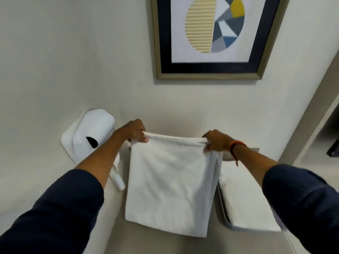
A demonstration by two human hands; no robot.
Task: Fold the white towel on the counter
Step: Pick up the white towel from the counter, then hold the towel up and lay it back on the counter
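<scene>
towel: the white towel hangs in the air in front of me, already doubled, with several layers showing at its right edge; its lower edge is above the counter, and I cannot tell if it touches
left hand: my left hand has the fingers clamped on the top left corner of the towel
right hand: my right hand has the fingers pinched together on the top right corner, so the top hem is stretched straight between both hands
step: I judge I am holding it up to even it before the next fold
how to do well: keep both corners level and the hem tight, let the layers line up at the sides, then lower it flat on the counter and bring one half over
beside: a folded white cloth lies to the right, a wall dispenser is to the left
</scene>
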